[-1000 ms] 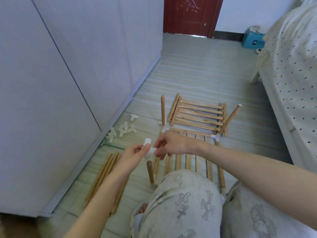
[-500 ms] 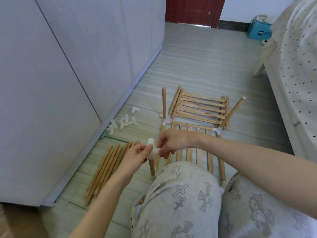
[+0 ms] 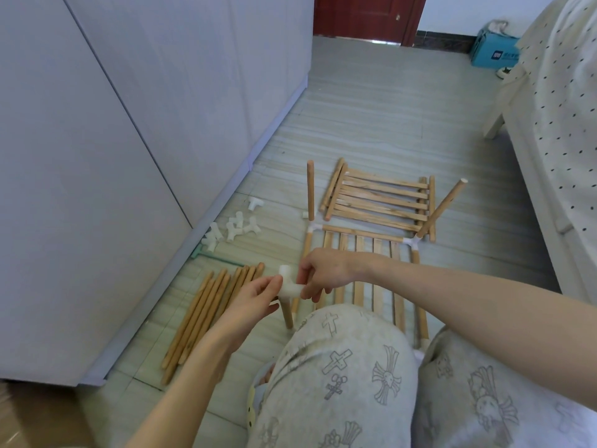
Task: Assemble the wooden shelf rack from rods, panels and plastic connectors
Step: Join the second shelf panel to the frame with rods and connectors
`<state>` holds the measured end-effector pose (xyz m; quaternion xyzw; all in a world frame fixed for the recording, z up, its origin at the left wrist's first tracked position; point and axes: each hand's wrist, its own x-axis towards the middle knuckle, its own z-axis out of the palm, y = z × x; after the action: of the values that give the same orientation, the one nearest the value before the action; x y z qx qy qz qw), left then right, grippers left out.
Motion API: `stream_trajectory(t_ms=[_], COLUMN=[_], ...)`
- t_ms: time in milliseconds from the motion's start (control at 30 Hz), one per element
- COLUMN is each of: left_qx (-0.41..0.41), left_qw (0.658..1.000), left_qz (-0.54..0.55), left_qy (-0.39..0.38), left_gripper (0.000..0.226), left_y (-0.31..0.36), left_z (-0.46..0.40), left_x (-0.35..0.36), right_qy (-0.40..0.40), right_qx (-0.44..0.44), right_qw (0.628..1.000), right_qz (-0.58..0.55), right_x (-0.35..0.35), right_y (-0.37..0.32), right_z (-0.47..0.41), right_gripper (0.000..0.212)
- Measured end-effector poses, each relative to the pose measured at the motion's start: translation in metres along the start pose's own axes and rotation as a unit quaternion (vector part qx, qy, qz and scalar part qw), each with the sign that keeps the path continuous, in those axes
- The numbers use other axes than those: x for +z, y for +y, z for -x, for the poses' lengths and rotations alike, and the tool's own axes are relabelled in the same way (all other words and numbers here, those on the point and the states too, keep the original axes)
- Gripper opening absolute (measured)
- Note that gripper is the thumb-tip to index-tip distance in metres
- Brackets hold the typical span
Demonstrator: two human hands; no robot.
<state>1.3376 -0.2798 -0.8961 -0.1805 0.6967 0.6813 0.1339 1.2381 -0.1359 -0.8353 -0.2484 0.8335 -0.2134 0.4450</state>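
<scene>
Item in hand: one white plastic connector, pinched between my left hand and right hand, both sets of fingers closed on it, seated atop a short upright rod at the near left corner of the rack. Rack, partly built: one slatted panel flat on the floor, framed by rods, with corner connectors at its far end carrying two further uprights, the left rod straight, the right rod leaning outward. I judge the first tier nearly framed; the near right corner is hidden behind my knee. Remaining stock: a second slatted panel lying beyond, a bundle of loose rods to the left, a heap of spare connectors near the wall. Surface: pale striped floor. Room: grey cabinet front left, spotted bedcover right, red door and blue box beyond.
</scene>
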Motion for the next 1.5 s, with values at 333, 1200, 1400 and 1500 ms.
stream_trajectory(t_ms=[333,1200,1400,1500], left_qx=[0.041,0.127,0.185,0.185], left_qw=[0.996,0.989,0.978,0.978], left_qz=[0.058,-0.056,-0.085,-0.072], left_qy=[0.055,0.05,0.048,0.07], left_gripper=[0.02,0.042,0.037,0.03], left_y=[0.011,-0.005,-0.012,-0.016], left_z=[-0.001,0.003,0.004,0.003], left_x=[-0.01,-0.003,-0.004,-0.003], right_qy=[0.026,0.154,0.133,0.12], right_qx=[-0.038,-0.099,-0.097,-0.07], right_qw=[0.98,0.98,0.983,0.98], right_qz=[-0.193,0.08,0.086,0.143], right_x=[-0.017,0.007,0.004,0.001], right_y=[-0.007,-0.021,-0.02,-0.015], right_z=[0.005,-0.012,-0.01,-0.007], right_gripper=[0.012,0.029,0.033,0.035])
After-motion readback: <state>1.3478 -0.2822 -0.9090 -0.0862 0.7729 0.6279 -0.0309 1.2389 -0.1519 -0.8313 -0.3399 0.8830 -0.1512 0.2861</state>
